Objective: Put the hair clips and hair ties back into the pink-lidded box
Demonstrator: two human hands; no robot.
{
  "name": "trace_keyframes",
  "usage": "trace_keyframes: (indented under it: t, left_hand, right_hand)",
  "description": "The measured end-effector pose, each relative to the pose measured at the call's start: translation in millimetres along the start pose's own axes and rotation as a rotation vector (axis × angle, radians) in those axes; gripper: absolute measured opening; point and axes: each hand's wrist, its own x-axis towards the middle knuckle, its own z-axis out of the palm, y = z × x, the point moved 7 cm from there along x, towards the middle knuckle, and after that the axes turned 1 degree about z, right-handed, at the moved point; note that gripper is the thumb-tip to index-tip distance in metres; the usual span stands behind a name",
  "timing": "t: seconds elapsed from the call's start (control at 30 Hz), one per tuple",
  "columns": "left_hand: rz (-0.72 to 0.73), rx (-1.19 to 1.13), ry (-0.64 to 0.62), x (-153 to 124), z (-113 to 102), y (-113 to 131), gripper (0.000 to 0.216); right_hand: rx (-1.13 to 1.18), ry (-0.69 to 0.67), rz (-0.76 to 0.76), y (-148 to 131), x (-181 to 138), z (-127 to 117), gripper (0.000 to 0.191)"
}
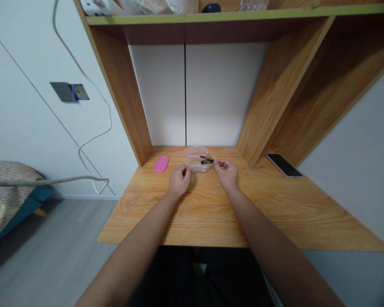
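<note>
A small clear plastic box [200,169] sits toward the back of the wooden desk, its clear lid [196,150] raised behind it with pink bits showing through. At the box's left front corner, the curled fingers of my left hand [179,180] are closed on its edge. My right hand [226,172] pinches black hair clips [206,160] by one end, between thumb and fingers. They stick out leftward over the open box, spread in a V. What lies inside the box is too small to make out.
A pink oval piece [161,163] lies left of the box. Far to the right, a phone [283,165] rests on the desk [208,217]. Wooden shelf panels [284,81] rise on both sides, with a shelf above. A white cable [96,137] hangs along the left wall.
</note>
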Motion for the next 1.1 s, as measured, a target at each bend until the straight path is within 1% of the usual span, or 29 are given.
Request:
trace_keyframes:
  t: [0.13,0.27,0.37,0.57,0.67,0.83,0.97,1.1]
  left_hand:
    - [-0.024,0.015,0.036,0,-3,-4,0.029]
    - [-0.041,0.031,0.061,0,-5,-6,0.029]
    - [-0.046,0.046,0.066,0,-5,-6,0.03]
    - [-0.082,0.105,0.072,0,-6,-10,0.031]
    - [-0.12,0.156,0.084,1,-9,-15,0.029]
    - [-0.194,0.28,0.1,3,-15,-25,0.023]
    - [-0.23,0.386,0.054,5,-17,-29,0.025]
    - [-0.228,0.446,-0.021,4,-13,-27,0.025]
  right_hand:
    - [-0.091,0.053,-0.052,-5,1,-4,0.03]
    - [-0.135,0.09,-0.095,-6,6,-3,0.033]
    - [-0.161,0.067,-0.154,-4,10,2,0.033]
    - [-0.217,-0.046,-0.248,0,13,16,0.033]
    - [-0.235,-0.059,-0.269,-2,8,15,0.034]
    - [-0.252,-0.046,-0.282,-13,-2,6,0.033]
    - [-0.257,-0.021,-0.268,-18,-4,-1,0.034]
    - [-0.254,-0.011,-0.254,-20,-3,-2,0.034]
